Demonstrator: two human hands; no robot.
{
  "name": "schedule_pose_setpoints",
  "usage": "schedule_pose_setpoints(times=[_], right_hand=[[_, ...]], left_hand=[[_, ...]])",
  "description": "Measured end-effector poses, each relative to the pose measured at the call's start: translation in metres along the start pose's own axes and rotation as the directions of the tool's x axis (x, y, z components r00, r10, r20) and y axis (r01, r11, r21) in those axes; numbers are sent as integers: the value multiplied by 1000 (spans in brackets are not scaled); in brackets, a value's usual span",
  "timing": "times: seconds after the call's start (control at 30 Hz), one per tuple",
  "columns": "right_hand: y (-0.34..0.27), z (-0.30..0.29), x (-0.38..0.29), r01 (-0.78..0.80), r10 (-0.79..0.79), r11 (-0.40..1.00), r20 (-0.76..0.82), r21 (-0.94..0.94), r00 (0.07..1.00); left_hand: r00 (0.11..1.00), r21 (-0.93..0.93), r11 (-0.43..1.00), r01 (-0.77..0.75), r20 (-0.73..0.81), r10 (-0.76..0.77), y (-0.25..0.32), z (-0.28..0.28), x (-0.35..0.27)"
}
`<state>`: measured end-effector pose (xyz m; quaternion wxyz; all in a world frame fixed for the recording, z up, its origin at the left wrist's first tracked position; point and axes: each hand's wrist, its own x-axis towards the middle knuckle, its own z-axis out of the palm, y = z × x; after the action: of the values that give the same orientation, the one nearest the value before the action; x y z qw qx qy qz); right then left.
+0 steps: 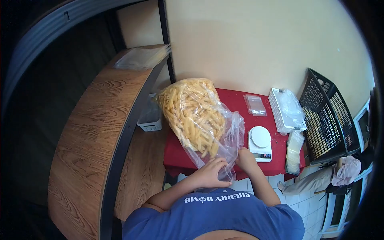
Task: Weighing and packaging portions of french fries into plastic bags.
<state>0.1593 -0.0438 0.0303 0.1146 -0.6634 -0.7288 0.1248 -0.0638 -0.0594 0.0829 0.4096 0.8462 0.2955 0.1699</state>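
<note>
A large clear plastic bag [195, 117] full of yellow stick-shaped snacks lies on the red tablecloth [231, 97], its gathered mouth towards me. My left hand [211, 174] is at the near edge of the bag's mouth, thumb apart from the fingers, with plastic between them. My right hand [246, 160] pinches the right side of the loose plastic; its fingertips are partly hidden. Just beyond and to the right of my right hand stands a white digital kitchen scale [260, 138] with a bare round platform. Small clear plastic bags [255, 105] lie flat behind the scale.
At the right are a white plastic basket [279, 121] holding clear plastic, packed pale sachets [294, 151] and a black plastic crate [325, 135]. A wooden counter [99, 114] with clear bags [142, 57] curves along the left. A seated person [324, 180] is at the far right.
</note>
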Motion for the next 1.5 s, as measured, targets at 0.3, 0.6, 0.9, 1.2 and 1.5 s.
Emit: schedule_pose_setpoints(times=[0.3, 0.6, 0.9, 1.2, 1.5], right_hand=[[-34, 25, 3, -1, 46, 896, -90, 445, 995], [-40, 48, 26, 20, 31, 967, -195, 255, 980], [-57, 38, 30, 118, -72, 935, -147, 336, 987], [-19, 127, 83, 290, -235, 628, -179, 722, 955], [-39, 104, 108, 64, -67, 650, -28, 757, 997]], left_hand=[[993, -104, 995, 1, 118, 12, -8, -4, -16], [991, -220, 968, -121, 35, 132, 1, -3, -25], [963, -313, 911, -269, -79, 257, 23, -21, -42], [954, -272, 917, -290, -155, 256, 23, -16, -59], [957, -316, 909, -270, -191, 217, 19, -16, -65]])
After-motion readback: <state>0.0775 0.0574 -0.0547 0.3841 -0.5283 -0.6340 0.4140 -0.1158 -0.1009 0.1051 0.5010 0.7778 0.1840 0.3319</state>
